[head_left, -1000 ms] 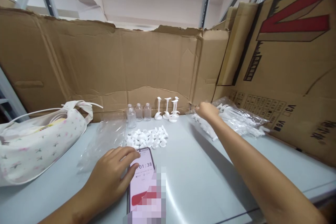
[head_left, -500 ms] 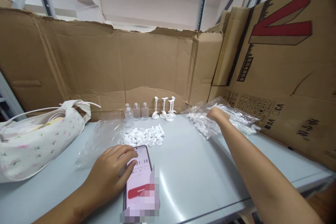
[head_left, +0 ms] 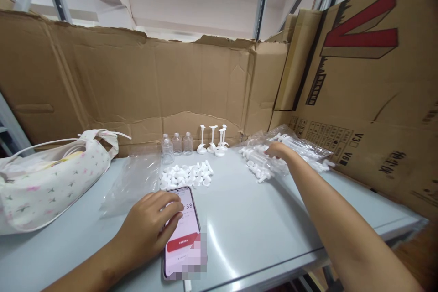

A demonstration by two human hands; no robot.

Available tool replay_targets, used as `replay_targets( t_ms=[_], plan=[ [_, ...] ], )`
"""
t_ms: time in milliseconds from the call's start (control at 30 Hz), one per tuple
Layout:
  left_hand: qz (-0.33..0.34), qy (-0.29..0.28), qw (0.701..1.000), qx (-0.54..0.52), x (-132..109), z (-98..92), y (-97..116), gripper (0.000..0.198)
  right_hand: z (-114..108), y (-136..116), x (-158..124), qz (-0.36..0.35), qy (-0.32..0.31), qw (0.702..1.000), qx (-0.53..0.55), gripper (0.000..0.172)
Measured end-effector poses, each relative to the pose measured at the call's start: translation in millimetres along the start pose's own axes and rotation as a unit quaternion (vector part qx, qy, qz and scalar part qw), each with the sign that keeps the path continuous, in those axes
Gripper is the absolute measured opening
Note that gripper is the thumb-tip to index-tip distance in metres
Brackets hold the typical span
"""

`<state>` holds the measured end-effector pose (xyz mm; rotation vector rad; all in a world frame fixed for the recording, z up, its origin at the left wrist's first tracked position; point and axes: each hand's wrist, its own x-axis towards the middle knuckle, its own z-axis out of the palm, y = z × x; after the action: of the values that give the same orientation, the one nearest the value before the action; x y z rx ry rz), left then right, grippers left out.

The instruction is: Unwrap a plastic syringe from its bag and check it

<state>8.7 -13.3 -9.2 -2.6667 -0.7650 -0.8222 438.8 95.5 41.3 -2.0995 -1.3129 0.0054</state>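
Note:
My left hand (head_left: 155, 219) lies over the upper part of a smartphone (head_left: 181, 255), fingers loosely stretched and a little apart across its screen. The phone lies on the grey table and shows a red button and part of a timer. At the right, my right hand (head_left: 278, 149) is at a clear plastic bag (head_left: 308, 148) of white plastic parts. Its fingertips are hidden among the bag and the parts, so I cannot see what they hold, if anything. Some white parts (head_left: 258, 171) lie at the bag's near left edge.
Small white pieces (head_left: 186, 175) lie piled beyond the phone. Behind them stand several clear bottles (head_left: 177, 144) and several white stands (head_left: 212, 140). A flat plastic bag (head_left: 132, 178) and a floral cloth bag (head_left: 51, 187) are at left. Cardboard walls (head_left: 205, 82) close the back and right.
My right hand has shifted slightly left at the bag, and some white parts there have moved. My left hand has slid slightly right over the phone's screen. The view has shifted slightly.

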Motion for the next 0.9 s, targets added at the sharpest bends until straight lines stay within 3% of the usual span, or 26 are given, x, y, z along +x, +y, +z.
replay_targets(
  t_ms=[100, 200, 267, 367, 467, 600, 733, 900],
  plan=[
    [0.010, 0.018, 1.000, -0.003, 0.0, 0.9, 0.1, 0.017, -12.7, 2.9, -3.6, 0.048, -0.049, 0.996, 0.049, 0.031],
    [0.025, 0.046, 0.999, -0.005, 1.6, 1.8, 1.0, 0.016, -31.1, 2.5, -9.9, 0.040, -0.047, 0.992, 0.110, 0.018],
    [0.034, 0.059, 0.998, -0.002, 4.2, 2.4, 2.8, 0.015, -45.8, -1.1, -16.5, 0.002, -0.045, 0.987, 0.155, 0.010],
    [0.057, 0.074, 0.996, 0.010, 10.6, 3.6, 7.7, 0.015, -66.2, -12.2, -29.8, -0.078, -0.087, 0.965, 0.234, 0.016],
    [0.118, 0.105, 0.986, 0.048, 19.0, 4.1, 15.2, 0.018, -75.5, -30.6, -45.6, -0.207, -0.188, 0.903, 0.326, 0.024],
    [0.196, 0.171, 0.955, 0.142, 28.2, 0.8, 27.7, 0.023, -64.6, -64.8, -70.2, -0.307, -0.251, 0.867, 0.301, 0.019],
    [0.231, 0.170, 0.924, 0.253, 30.6, -2.7, 33.0, 0.032, -44.4, -98.8, -98.9, -0.377, -0.270, 0.855, 0.234, 0.009],
    [0.216, 0.171, 0.924, 0.265, 25.4, -2.3, 21.3, 0.011, -26.3, -119.7, -122.3, -0.402, -0.271, 0.859, 0.166, 0.009]
  ],
)
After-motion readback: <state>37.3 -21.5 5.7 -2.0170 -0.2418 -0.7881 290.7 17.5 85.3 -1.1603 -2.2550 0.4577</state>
